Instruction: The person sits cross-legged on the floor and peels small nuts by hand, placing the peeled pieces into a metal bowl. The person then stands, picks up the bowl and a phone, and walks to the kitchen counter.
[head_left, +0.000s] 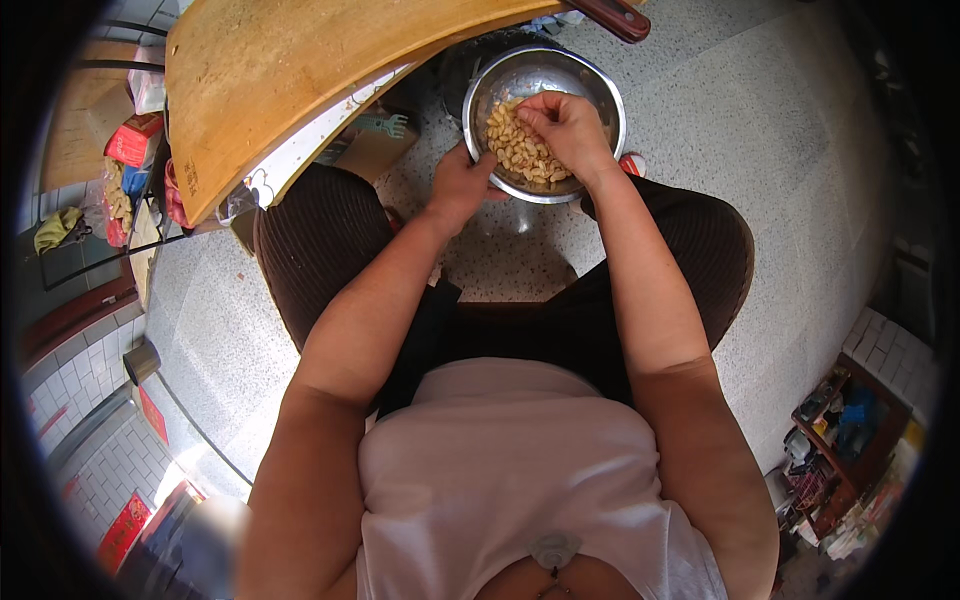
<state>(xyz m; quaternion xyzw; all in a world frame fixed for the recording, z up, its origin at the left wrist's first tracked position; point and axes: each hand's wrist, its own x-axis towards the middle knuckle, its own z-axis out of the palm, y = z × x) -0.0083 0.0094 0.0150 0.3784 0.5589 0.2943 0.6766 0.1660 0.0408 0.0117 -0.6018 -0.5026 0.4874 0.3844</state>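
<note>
A stainless steel bowl is between and beyond my knees, above the speckled floor. Pale shelled peanuts are heaped in its left and near part. My left hand grips the rim at the near left, with the thumb on top. Over the peanuts, my right hand reaches in from the right, thumb and index fingertips close together. Whether a peanut is between those fingertips is too small to tell.
A thick wooden board juts in at the upper left, above a white surface. A dark red knife handle overhangs its far end. Behind the bowl is a dark container. Crowded shelves stand at the lower right.
</note>
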